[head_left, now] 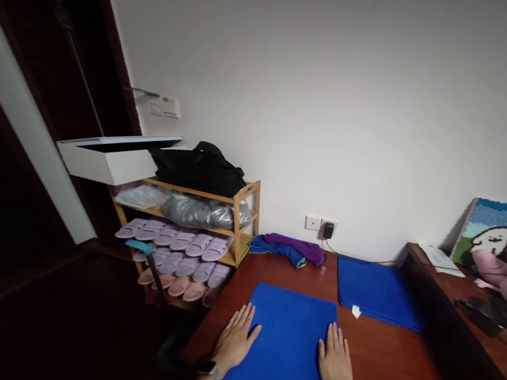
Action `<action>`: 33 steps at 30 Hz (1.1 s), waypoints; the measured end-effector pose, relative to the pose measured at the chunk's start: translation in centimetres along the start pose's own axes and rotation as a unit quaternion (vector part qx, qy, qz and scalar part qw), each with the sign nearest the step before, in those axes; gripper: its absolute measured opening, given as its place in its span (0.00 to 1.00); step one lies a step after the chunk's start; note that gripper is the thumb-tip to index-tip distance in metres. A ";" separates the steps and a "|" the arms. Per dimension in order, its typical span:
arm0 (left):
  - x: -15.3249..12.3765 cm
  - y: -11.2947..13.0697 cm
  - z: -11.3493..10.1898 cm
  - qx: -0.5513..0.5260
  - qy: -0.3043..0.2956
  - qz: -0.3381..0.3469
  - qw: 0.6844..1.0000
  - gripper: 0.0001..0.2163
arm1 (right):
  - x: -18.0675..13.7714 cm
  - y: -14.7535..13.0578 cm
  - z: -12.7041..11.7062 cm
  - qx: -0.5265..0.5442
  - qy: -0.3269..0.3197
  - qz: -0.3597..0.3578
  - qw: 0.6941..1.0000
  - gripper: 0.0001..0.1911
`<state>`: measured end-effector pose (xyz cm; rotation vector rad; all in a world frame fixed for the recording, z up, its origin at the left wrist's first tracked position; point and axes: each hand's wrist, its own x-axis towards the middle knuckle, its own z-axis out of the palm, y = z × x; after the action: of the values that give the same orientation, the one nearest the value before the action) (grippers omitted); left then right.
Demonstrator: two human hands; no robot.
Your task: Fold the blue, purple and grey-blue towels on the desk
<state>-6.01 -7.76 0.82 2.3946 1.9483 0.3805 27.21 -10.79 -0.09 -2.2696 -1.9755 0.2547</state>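
Note:
A blue cloth [288, 345] lies flat in front of me on the reddish-brown wooden table [398, 370], with a white tag showing at its near left corner. My left hand [234, 337] rests on its left edge, fingers stretched out and pointing away from me. On the right edge lies my right hand [336, 359], palm down, with its fingers extended too. Neither hand grasps anything. Farther back on the right is a second blue cloth [377, 292], also laid flat with a white tag at its near edge.
Crumpled blue and purple cloths [295, 249] lie by the wall, near a black plug [328, 230] with a cord. Left stands a wooden shoe rack [242, 227] with several slippers, a black bag [201, 168] and a white box [112, 163]. A raised ledge [458, 302] bounds the right.

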 end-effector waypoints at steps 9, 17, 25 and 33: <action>0.2 0.0 1.1 0.003 0.012 -0.001 1.000 0.34 | -4.4 -0.2 1.3 0.027 0.025 -0.021 0.999 0.38; 0.7 -0.3 0.5 0.034 -0.001 0.006 0.999 0.33 | -6.6 -0.8 0.8 0.040 0.038 0.010 0.998 0.39; 0.8 10.6 -0.1 -0.026 0.022 0.148 0.988 0.29 | -6.5 -1.0 -0.2 0.065 0.031 0.009 0.997 0.38; -1.5 16.7 2.1 -0.073 -0.053 0.234 0.968 0.27 | -6.5 -0.4 0.9 0.054 0.033 -0.005 0.998 0.38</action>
<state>10.24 -12.50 1.46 2.6896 1.2491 0.3794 25.76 -17.15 -0.61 -2.1731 -1.8924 0.2729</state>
